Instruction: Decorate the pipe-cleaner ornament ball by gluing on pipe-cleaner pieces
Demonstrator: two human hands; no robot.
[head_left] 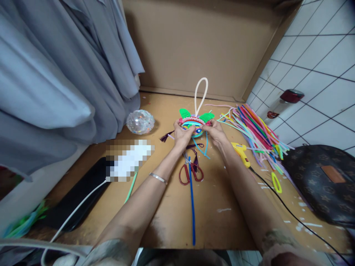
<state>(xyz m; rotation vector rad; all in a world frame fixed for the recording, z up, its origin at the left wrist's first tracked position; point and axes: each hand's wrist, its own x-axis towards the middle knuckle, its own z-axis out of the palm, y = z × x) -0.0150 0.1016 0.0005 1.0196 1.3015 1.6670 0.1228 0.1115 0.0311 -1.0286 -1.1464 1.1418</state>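
Note:
Both my hands hold a colourful pipe-cleaner ornament [194,123] above the middle of the table. It has green ear-like pieces, a pink scalloped edge, a blue-and-white eye shape and a tall white loop on top. My left hand [183,136] grips its left side, thumb pressed on the front. My right hand [218,133] pinches the right edge. Light blue strands [206,146] hang below, and a dark purple tassel [165,137] sticks out at the left. Nearer to me lie red-handled scissors [181,178], with a blue pipe cleaner [192,207] across them.
At right are a yellow glue gun [240,152] with a black cord, a pile of pipe cleaners [257,129], a yellow loop [276,183] and a dark patterned bag [316,177]. A clear confetti-filled ball [140,122], black slab [85,195] and grey curtain [69,74] are at left.

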